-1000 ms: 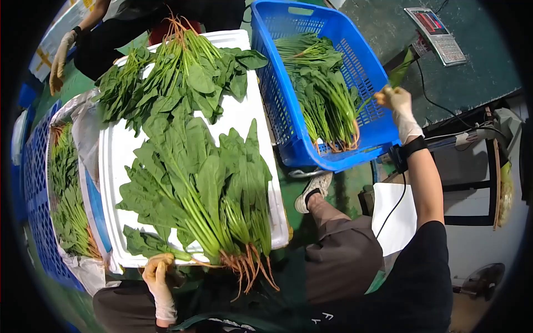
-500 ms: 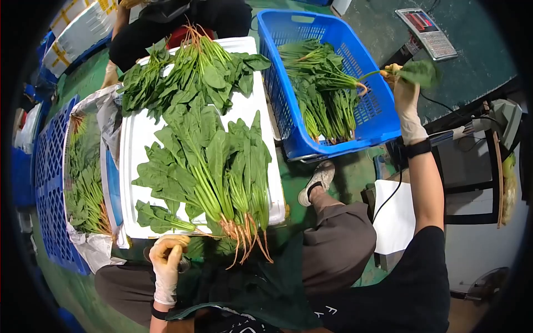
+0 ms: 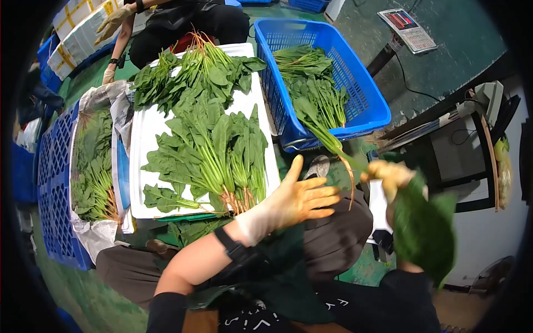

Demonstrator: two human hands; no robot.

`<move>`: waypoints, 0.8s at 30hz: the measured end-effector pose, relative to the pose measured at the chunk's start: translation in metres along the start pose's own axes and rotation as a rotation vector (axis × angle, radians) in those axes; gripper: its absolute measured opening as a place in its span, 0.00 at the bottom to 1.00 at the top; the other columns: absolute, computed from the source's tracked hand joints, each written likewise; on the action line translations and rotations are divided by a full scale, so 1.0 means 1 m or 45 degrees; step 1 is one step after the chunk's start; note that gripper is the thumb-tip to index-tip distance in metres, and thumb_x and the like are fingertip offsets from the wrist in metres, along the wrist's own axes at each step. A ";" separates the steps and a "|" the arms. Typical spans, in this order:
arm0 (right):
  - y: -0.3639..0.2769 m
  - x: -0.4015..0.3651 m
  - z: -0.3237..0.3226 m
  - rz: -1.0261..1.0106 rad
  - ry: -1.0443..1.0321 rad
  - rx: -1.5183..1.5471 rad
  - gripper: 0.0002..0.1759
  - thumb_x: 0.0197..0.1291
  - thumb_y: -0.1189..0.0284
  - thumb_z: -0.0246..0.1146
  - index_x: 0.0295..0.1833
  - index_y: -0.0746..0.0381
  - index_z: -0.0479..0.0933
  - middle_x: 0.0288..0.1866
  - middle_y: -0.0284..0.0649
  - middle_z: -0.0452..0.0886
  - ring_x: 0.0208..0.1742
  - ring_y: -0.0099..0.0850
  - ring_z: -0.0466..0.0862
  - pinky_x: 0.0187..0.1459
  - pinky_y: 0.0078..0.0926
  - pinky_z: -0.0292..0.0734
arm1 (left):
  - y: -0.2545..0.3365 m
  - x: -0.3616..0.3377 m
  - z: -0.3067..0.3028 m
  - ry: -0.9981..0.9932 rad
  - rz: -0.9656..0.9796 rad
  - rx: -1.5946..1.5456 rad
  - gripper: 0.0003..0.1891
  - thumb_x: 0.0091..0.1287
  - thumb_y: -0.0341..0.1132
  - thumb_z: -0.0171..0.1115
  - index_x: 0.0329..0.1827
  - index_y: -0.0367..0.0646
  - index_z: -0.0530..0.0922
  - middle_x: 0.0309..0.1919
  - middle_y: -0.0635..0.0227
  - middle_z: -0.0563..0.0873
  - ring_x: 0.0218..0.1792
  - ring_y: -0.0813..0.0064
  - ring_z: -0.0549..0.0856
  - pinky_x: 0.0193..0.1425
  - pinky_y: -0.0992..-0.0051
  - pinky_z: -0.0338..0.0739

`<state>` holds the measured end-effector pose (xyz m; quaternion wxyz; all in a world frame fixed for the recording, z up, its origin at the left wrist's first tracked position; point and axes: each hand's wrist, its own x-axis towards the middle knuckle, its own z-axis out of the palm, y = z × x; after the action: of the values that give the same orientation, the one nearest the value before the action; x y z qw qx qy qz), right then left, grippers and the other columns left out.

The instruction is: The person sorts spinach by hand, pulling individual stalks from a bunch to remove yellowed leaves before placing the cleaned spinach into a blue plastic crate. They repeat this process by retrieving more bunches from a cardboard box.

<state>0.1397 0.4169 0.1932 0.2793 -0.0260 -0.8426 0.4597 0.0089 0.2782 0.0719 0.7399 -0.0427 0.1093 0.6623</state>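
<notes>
While the right hand [image 3: 391, 176] clasps a spinach bunch [image 3: 425, 230] near the crate [image 3: 338, 135] rim, left hand [image 3: 300, 201] fingers spread empty.

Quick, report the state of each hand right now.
Left hand: open, gloved fingers spread, holding nothing.
Right hand: closed on a green leafy spinach plant, held over the lap.

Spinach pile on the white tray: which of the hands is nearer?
Left. The left hand is open just right of the spinach pile; the right hand is farther right, gripping a loose spinach plant.
</notes>
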 end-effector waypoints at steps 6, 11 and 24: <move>-0.016 -0.063 0.010 -0.218 -0.313 -0.148 0.17 0.46 0.82 0.69 0.44 0.67 0.76 0.44 0.49 0.82 0.46 0.43 0.83 0.48 0.34 0.79 | -0.008 0.054 -0.002 0.146 0.204 -0.071 0.22 0.68 0.54 0.51 0.51 0.44 0.68 0.45 0.61 0.79 0.42 0.68 0.81 0.44 0.68 0.79; -0.032 -0.088 0.012 0.077 0.085 0.000 0.10 0.52 0.80 0.66 0.41 0.68 0.76 0.40 0.49 0.82 0.40 0.41 0.85 0.46 0.34 0.81 | -0.004 0.042 0.003 0.274 0.249 0.056 0.11 0.69 0.40 0.55 0.45 0.43 0.70 0.35 0.64 0.79 0.23 0.78 0.72 0.24 0.80 0.69; 0.008 -0.061 0.039 0.422 -1.393 -0.502 0.34 0.53 0.55 0.66 0.58 0.67 0.69 0.59 0.60 0.68 0.52 0.46 0.76 0.46 0.38 0.74 | 0.030 -0.075 0.039 0.551 0.954 1.425 0.21 0.69 0.36 0.53 0.62 0.40 0.63 0.30 0.69 0.77 0.25 0.83 0.72 0.29 0.81 0.69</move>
<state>0.1696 0.3735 0.1428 -0.2799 0.0318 -0.9181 0.2789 -0.0244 0.2174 0.1290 0.3348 0.2540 0.5853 0.6934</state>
